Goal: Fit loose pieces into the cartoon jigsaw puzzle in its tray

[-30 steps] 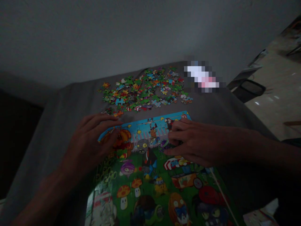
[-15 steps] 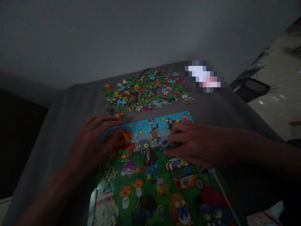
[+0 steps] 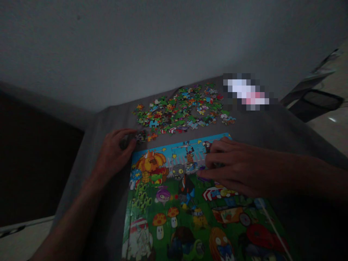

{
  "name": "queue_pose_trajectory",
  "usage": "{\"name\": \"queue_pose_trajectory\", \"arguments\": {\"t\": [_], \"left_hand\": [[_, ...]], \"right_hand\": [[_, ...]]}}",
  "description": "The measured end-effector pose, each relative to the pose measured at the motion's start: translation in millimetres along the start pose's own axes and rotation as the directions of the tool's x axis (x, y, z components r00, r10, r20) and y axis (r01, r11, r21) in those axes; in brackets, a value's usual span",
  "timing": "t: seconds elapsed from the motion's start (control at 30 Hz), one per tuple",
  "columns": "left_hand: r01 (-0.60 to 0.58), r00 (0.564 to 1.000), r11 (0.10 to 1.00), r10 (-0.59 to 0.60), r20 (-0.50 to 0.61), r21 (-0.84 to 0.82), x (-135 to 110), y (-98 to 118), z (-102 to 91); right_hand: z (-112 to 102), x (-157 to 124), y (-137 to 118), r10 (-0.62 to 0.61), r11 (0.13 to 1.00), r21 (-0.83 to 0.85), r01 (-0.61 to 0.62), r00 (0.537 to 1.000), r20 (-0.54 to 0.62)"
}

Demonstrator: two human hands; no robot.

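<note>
A picture puzzle board (image 3: 187, 214) with cartoon plants and zombies lies before me, its blue top edge farthest away. Past its upper left corner is my left hand (image 3: 116, 150), thumb and fingers apart around a dark puzzle piece (image 3: 141, 136). Whether the fingertips touch that piece I cannot tell. An orange piece (image 3: 152, 136) lies just right of it. My right hand (image 3: 233, 163) rests palm down over the board's upper right part, fingers bent and apart, tips on the picture. It covers some of the picture, and I see no loose piece in it.
Loose puzzle pieces (image 3: 176, 110) are spread in a heap behind the board on a grey cloth-covered surface (image 3: 108, 119). To their right is a pixelated bright patch (image 3: 244, 90). A pale wall (image 3: 136, 50) rises behind; a dark chair-like frame (image 3: 320, 99) stands at right.
My left hand has moved off the board's upper left corner, outward to the dark piece, uncovering the pumpkin picture. The right hand keeps its place on the board. The whole view has shifted.
</note>
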State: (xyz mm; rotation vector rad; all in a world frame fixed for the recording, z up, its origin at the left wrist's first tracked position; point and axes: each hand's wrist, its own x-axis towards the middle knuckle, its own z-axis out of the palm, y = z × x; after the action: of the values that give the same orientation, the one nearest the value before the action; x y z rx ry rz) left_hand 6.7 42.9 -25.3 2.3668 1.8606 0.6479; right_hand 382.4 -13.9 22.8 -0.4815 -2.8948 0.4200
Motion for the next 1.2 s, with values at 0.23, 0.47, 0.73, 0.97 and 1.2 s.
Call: {"name": "queue_pose_trajectory", "arguments": {"t": [0.23, 0.47, 0.73, 0.97, 1.2], "left_hand": [[-0.031, 0.992, 0.996, 0.021, 0.125, 0.084, 6, -13, 4.5], [-0.066, 0.986, 0.995, 0.053, 0.159, 0.079, 1, -15, 0.1], [-0.066, 0.983, 0.989, 0.042, 0.18, 0.131, -7, -10, -34.2], [-0.402, 0.893, 0.887, 0.435, 0.118, -0.226, -44, 89, -29.4], [-0.368, 0.894, 0.847, 0.436, 0.107, -0.384, -64, 125, -7.1]], "right_hand": [[5, -2, 6, -0.017, 0.997, -0.079, 0.01, 0.996, -0.084], [5, -3, 10, -0.026, 0.994, -0.106, 0.016, 0.995, -0.094], [3, -4, 14, -0.039, 0.993, -0.119, 0.027, 0.994, -0.099], [-1, 1, 11, 0.105, 0.994, 0.048, -0.099, 0.983, -0.15], [-9, 4, 5, 0.072, 0.911, 0.407, -0.071, 0.997, 0.014]]}}
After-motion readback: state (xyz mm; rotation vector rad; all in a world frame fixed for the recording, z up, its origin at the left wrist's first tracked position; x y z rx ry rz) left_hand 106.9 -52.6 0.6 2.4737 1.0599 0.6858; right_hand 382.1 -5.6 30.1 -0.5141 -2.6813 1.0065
